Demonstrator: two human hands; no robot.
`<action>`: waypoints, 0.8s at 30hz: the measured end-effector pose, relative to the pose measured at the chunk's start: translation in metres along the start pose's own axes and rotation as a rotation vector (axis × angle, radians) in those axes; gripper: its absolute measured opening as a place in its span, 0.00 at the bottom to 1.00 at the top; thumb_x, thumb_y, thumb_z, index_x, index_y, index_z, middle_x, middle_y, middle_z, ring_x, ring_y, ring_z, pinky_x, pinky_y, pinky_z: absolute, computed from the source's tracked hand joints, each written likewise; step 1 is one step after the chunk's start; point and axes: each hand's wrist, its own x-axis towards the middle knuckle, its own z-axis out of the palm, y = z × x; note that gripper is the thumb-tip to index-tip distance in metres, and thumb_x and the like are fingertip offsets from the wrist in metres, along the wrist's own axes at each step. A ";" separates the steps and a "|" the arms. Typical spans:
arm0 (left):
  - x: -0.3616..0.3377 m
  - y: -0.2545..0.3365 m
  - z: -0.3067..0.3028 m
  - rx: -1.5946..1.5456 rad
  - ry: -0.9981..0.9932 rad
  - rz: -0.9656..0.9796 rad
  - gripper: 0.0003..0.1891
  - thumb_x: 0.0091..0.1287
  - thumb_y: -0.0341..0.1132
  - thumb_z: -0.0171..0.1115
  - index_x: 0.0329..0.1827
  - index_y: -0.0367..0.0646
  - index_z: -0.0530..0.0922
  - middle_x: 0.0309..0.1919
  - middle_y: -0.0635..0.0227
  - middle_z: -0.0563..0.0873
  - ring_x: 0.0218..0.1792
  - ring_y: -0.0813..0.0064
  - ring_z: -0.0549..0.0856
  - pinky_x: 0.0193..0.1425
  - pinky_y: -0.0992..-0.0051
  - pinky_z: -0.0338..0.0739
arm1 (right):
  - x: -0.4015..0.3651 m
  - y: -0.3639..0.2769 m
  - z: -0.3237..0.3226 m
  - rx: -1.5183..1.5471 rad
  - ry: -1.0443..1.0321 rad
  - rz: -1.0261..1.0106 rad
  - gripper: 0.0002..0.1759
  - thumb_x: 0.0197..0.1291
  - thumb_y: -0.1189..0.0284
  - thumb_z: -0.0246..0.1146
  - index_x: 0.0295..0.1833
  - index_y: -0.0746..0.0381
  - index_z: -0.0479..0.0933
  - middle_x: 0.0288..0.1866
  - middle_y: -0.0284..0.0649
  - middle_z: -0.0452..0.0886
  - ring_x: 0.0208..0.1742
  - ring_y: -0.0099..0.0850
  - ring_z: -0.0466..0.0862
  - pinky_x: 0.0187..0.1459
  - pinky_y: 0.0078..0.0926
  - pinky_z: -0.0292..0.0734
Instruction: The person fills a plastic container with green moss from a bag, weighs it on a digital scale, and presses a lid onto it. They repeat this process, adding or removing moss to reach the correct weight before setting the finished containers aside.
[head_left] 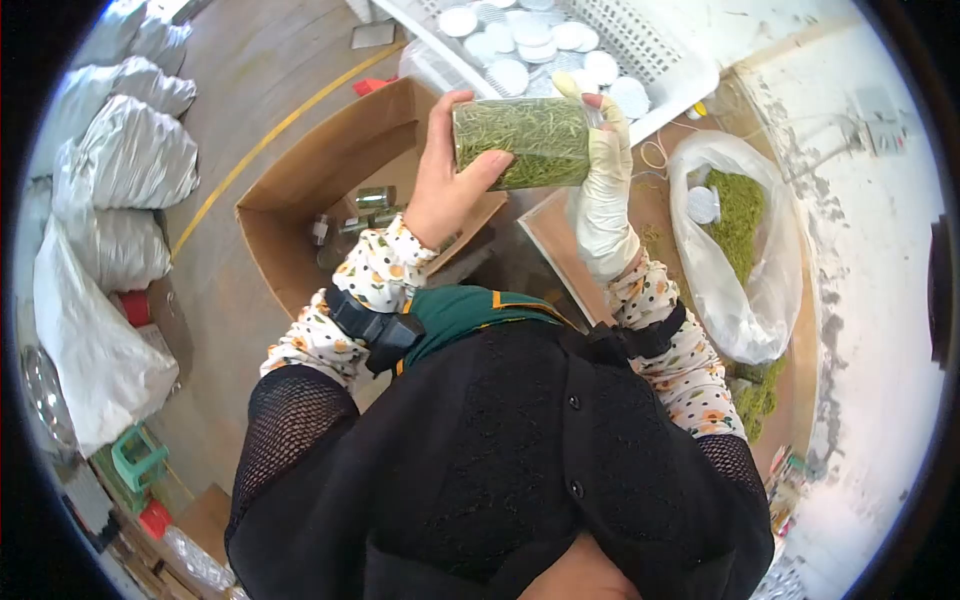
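Observation:
A clear jar (pixel 525 142) packed with green, needle-like dried leaves lies sideways between my two hands. My left hand (pixel 450 185) is bare and wraps round its left end, thumb across the front. At the right end, my right hand (pixel 606 185), in a pale thin glove, closes its fingers over the jar's end, so that end is mostly hidden. Beyond the jar stands a white plastic basket (pixel 672 100) holding many round white lids (pixel 535 35). Below and left of the jar, an open cardboard box (pixel 290 200) holds several jars (pixel 375 197).
At the right, a clear plastic bag (pixel 700 290) of loose green leaves (pixel 742 225) lies on a wooden board, a white lid (pixel 703 205) inside it. Big white sacks (pixel 135 150) line the far left. A green stool (pixel 140 458) stands lower left, and a white wall (pixel 880 250) rises at right.

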 end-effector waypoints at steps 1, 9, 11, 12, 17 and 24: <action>-0.004 0.002 -0.011 0.033 -0.009 0.026 0.36 0.62 0.32 0.67 0.68 0.40 0.54 0.52 0.62 0.73 0.53 0.74 0.73 0.60 0.72 0.70 | -0.002 0.007 0.007 -0.006 0.012 0.018 0.15 0.71 0.69 0.52 0.60 0.62 0.71 0.57 0.37 0.76 0.52 0.22 0.76 0.55 0.22 0.72; -0.002 -0.015 -0.090 0.875 0.318 0.194 0.40 0.59 0.41 0.70 0.70 0.34 0.59 0.61 0.48 0.68 0.64 0.55 0.68 0.68 0.62 0.63 | 0.037 0.066 0.021 -1.048 -0.281 -0.705 0.18 0.64 0.72 0.57 0.58 0.65 0.70 0.57 0.47 0.75 0.54 0.36 0.77 0.58 0.30 0.70; -0.016 -0.009 -0.095 0.857 0.437 0.161 0.35 0.59 0.37 0.69 0.68 0.38 0.64 0.59 0.52 0.72 0.59 0.60 0.73 0.60 0.65 0.72 | 0.044 0.061 0.017 -0.885 -0.239 -0.446 0.21 0.60 0.72 0.58 0.59 0.65 0.70 0.56 0.52 0.74 0.55 0.41 0.77 0.58 0.29 0.70; -0.024 -0.013 -0.096 0.706 0.332 0.094 0.28 0.61 0.34 0.67 0.64 0.40 0.69 0.55 0.56 0.75 0.56 0.63 0.76 0.58 0.66 0.73 | 0.045 0.053 0.006 -0.883 -0.239 -0.409 0.21 0.60 0.72 0.59 0.59 0.65 0.70 0.56 0.50 0.75 0.55 0.40 0.77 0.58 0.28 0.70; -0.076 -0.039 -0.050 0.644 -0.529 0.018 0.12 0.57 0.20 0.59 0.41 0.43 0.83 0.49 0.64 0.82 0.55 0.62 0.78 0.60 0.67 0.72 | 0.024 0.040 -0.096 -0.551 -0.189 0.123 0.41 0.63 0.46 0.59 0.73 0.59 0.59 0.68 0.44 0.70 0.66 0.40 0.73 0.67 0.36 0.65; -0.065 -0.075 0.009 0.518 -1.217 -0.047 0.07 0.60 0.30 0.62 0.41 0.47 0.83 0.53 0.64 0.77 0.59 0.62 0.74 0.65 0.60 0.65 | -0.050 -0.010 -0.129 -0.344 0.208 0.283 0.20 0.66 0.67 0.61 0.61 0.62 0.75 0.50 0.31 0.79 0.50 0.17 0.76 0.50 0.14 0.69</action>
